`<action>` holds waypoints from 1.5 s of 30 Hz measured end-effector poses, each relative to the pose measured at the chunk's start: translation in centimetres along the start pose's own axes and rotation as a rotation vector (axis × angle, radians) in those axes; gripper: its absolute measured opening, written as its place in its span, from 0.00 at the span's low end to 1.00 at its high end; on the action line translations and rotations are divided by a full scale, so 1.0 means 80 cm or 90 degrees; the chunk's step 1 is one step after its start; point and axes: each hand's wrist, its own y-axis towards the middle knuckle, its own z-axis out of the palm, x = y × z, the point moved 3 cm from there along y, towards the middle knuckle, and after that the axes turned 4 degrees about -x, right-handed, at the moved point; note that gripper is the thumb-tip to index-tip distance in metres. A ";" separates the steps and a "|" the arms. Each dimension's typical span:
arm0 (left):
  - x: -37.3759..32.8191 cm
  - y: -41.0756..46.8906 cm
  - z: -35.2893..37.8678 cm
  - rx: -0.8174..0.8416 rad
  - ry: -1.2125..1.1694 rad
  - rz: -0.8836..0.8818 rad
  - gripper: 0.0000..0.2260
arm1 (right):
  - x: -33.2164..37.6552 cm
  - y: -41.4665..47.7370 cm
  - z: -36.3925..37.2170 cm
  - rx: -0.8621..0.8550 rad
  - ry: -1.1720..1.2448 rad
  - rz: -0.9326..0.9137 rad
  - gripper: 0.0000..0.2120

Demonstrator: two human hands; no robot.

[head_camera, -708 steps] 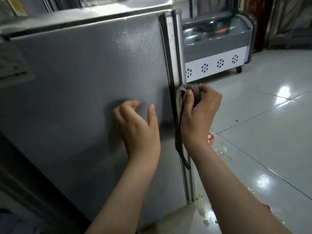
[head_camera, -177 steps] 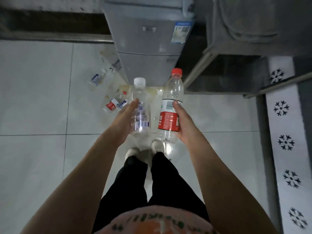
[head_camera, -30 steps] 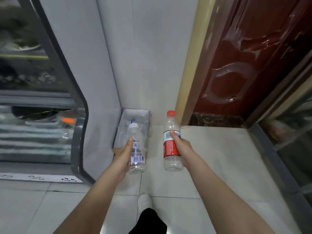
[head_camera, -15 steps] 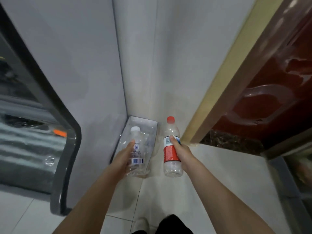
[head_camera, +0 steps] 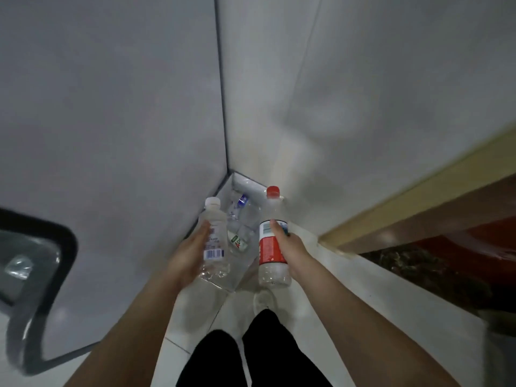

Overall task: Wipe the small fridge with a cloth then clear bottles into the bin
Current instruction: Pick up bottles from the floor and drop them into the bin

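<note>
With fingers curling round them, the left hand (head_camera: 190, 252) is holding the white-cap bottle (head_camera: 216, 247) above the bin (head_camera: 251, 184) and the right hand (head_camera: 291, 247) the red-cap bottle (head_camera: 266, 252) over the bin's right rim, so the latter is probably risking bouncing outside the bin.

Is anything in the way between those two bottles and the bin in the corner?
Nothing visible does. The left hand holds the white-capped bottle and the right hand the red-capped bottle right by the clear bin, whose top is open; a few discarded bottles lie inside it.

left bottle (head_camera: 215, 238), right bottle (head_camera: 272, 254) — above bin (head_camera: 251, 183), in corner (head_camera: 226, 160)
</note>
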 end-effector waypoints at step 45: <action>0.449 0.668 -0.125 -0.211 0.314 -0.208 0.17 | -0.342 0.637 0.372 0.074 -0.225 0.174 0.24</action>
